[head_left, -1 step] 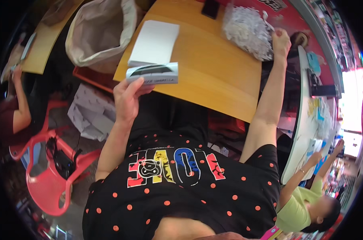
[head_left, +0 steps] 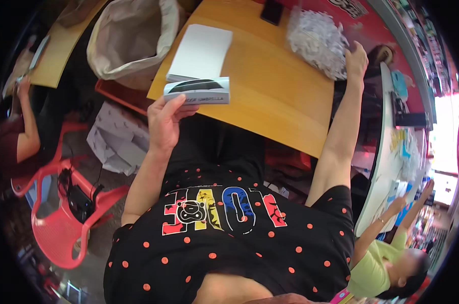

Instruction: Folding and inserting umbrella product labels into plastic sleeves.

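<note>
"Printed carton [head_left: 204,96]: where is it held?"
"It is pinched by the left hand [head_left: 163,124], near the white sheet stack [head_left: 201,50]."
"Right hand [head_left: 357,61] state?"
"Cannot be determined; it is positioned beside the bag of white strips [head_left: 316,43]."

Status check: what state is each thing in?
Carton: held in left hand, closure unclear
Bag: filled with white strips
Right hand: beside bag, grip unclear
Stack: piled on table
Phone: flat, screen dark
Sack: open
Chair: upright, bearing black device
</note>
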Demonstrator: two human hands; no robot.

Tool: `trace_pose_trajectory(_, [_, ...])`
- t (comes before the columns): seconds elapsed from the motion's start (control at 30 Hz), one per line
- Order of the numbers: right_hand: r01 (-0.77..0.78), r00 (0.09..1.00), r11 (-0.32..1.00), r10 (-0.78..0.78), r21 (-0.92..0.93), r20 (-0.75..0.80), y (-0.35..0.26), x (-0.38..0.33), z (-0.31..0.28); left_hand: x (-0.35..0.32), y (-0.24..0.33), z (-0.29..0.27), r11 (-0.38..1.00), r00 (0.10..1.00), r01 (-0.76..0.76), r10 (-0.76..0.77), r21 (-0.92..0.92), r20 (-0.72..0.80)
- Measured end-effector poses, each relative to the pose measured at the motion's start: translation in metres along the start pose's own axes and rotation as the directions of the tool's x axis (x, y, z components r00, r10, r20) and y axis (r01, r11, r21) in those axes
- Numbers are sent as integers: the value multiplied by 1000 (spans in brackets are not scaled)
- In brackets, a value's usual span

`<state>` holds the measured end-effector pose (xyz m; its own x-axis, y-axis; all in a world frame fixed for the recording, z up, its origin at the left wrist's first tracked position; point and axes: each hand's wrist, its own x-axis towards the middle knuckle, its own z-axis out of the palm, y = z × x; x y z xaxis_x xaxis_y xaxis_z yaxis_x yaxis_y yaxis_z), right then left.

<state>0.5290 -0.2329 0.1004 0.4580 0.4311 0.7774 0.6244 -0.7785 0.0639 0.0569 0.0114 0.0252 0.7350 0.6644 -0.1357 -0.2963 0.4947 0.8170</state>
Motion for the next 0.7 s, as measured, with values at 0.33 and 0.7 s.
trace_pose_trajectory(0.33, [-530, 848, 37, 19, 847, 530, -274, -128, -118, 15, -6, -1, 989, 991, 46, -62, -139, -117])
trace_pose_trajectory(0.7, [-706, 685, -170, 86, 688, 724, -295, -141, -111, 13, -11, 13, 998, 997, -58, 59, 13, -43])
